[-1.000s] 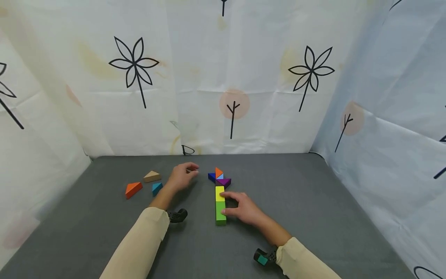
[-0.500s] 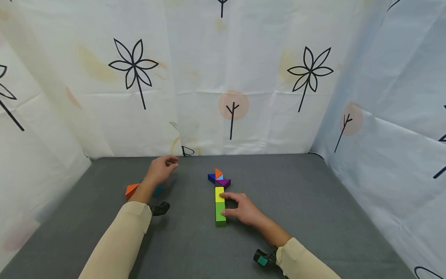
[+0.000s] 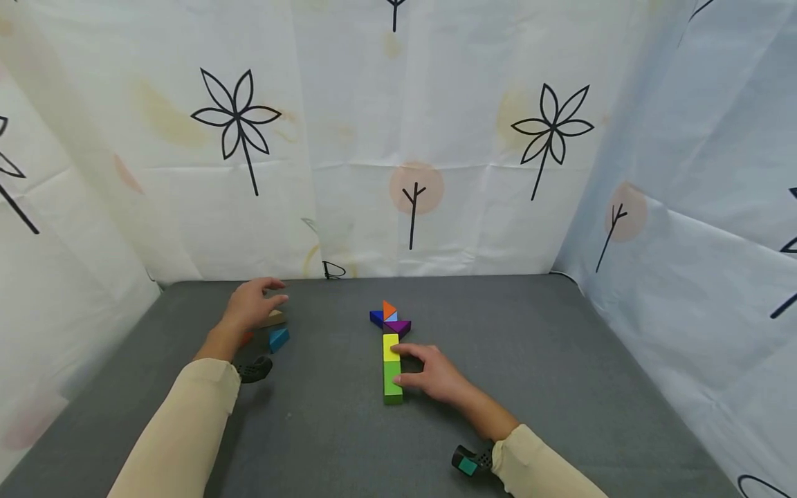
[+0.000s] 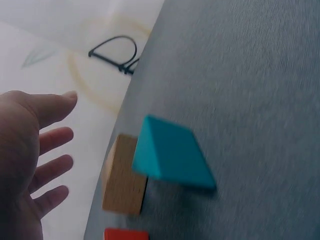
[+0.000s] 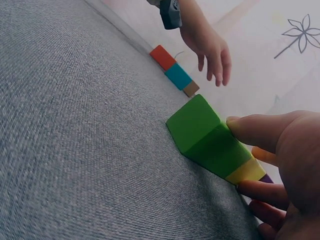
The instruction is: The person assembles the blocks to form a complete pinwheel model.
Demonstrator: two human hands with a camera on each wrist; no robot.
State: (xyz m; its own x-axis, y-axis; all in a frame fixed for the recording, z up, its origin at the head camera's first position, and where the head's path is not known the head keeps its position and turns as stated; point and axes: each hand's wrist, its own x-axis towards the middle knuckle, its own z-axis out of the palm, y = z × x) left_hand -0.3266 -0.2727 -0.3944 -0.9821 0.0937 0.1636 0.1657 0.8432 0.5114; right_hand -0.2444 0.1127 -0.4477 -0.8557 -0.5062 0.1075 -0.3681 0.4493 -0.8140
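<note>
My left hand hovers beside a plain wooden triangular block, with nothing between its fingers. It partly covers an orange-red block in the head view. A blue triangular block lies nearby; the left wrist view shows the wooden block behind the blue one. My right hand rests at the row in the middle, its thumb touching the green block and its other fingers at the yellow block. The right wrist view shows the green block's near end.
Beyond the yellow block sit a purple triangle, a dark blue triangle, a small light blue piece and an orange triangle. Grey cloth covers the table. White patterned sheets stand behind and beside it.
My left hand has moved left from near the coloured row to over the loose triangular blocks, its fingers holding nothing. My right hand has stayed at the green and yellow blocks.
</note>
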